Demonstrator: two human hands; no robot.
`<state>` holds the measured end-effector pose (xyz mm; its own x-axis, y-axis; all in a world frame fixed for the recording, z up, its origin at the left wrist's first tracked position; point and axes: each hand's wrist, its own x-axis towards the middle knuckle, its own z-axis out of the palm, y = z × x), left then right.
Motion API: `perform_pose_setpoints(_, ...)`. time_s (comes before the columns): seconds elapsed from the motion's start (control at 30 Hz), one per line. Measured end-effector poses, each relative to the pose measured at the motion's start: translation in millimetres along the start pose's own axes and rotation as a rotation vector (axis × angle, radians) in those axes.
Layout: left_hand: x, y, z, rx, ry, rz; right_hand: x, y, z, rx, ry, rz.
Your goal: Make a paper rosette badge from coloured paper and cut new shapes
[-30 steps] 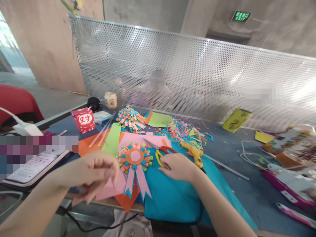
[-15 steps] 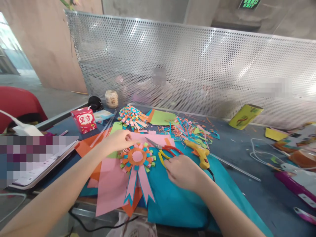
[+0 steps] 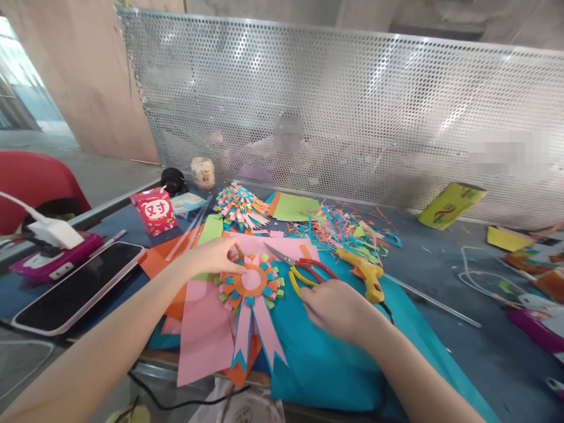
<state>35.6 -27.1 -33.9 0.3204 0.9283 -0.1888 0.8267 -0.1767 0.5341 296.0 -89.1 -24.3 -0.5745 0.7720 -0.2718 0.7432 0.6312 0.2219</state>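
Note:
A paper rosette (image 3: 251, 279) with an orange ring, a pink centre and two pink-and-blue tails lies over pink paper (image 3: 205, 335). At its upper left edge is my left hand (image 3: 222, 257), thumb and fingers curved apart over the loops; no held thing shows between them. My right hand (image 3: 332, 305) is closed around the handles of scissors (image 3: 304, 267) with red and yellow grips. The blades point up and left, above the rosette. Blue paper (image 3: 326, 364) lies under my right hand. A yellow glue gun (image 3: 363, 273) rests just beyond it.
A second, fuller rosette (image 3: 241, 204) and paper shreds (image 3: 348, 229) lie farther back. At the left are a red box (image 3: 154, 210), a phone (image 3: 81, 288) and a power strip (image 3: 61, 264). A perforated metal screen (image 3: 330, 111) stands behind; a person shows dimly through it.
The view has shifted slightly, so things appear lower and farther right. My left fingers have moved down onto the rosette's upper left edge. My right hand still holds the scissors.

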Motion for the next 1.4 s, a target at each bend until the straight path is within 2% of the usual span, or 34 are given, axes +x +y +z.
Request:
perform_pose_setpoints(0.1, 3.3, -1.8, -0.7, -0.084, -0.018, 0.022, -0.6, 6.5, 3.4, 0.063, 0.039, -0.037)
perform_pose_setpoints(0.27, 7.1, -4.7, -2.0, -0.229, -0.082, 0.070, 2.1, 9.4, 5.1, 0.129, 0.029, -0.010)
perform_pose_setpoints(0.43, 8.3, -6.4, -3.0, -0.220, -0.013, 0.132, 3.0, 8.0, 5.7, 0.167, 0.018, 0.009)
perform_pose_setpoints(0.6, 11.3, -10.8, -1.3, -0.312, -0.088, 0.113, 2.0, 12.4, 6.7, 0.237, 0.027, -0.010)
perform_pose_setpoints(0.77, 11.9, -9.2, 0.8, -0.233, -0.061, 0.085, 3.4, 18.4, 6.8, 0.333, 0.015, -0.034)
perform_pose_setpoints(0.93, 14.3, -6.4, 5.0, -0.200, 0.008, 0.111, 9.3, 19.5, 12.4, 0.431, 0.174, -0.051)
perform_pose_setpoints(1.03, 15.1, -5.2, 5.5, -0.280, 0.060, 0.167, 16.7, 18.9, 16.3, 0.624, 0.331, -0.023)
perform_pose_setpoints(1.13, 12.9, -1.7, 3.5, -0.451, 0.077, 0.215, 29.3, 18.7, 16.9, 0.919, 0.539, 0.026)
perform_pose_setpoints(1.2, 9.7, 2.3, 1.8, -0.546, 0.110, 0.251, 39.3, 18.3, 13.9, 1.142, 0.598, 0.018)
perform_pose_setpoints(1.3, 5.3, 8.5, 0.4, -0.678, 0.189, 0.319, 52.9, 14.2, 5.0, 1.451, 0.543, -0.026)
perform_pose_setpoints(1.4, 4.4, 11.6, 0.4, -0.863, 0.276, 0.323, 63.0, 4.3, -5.2, 1.636, 0.393, -0.100)
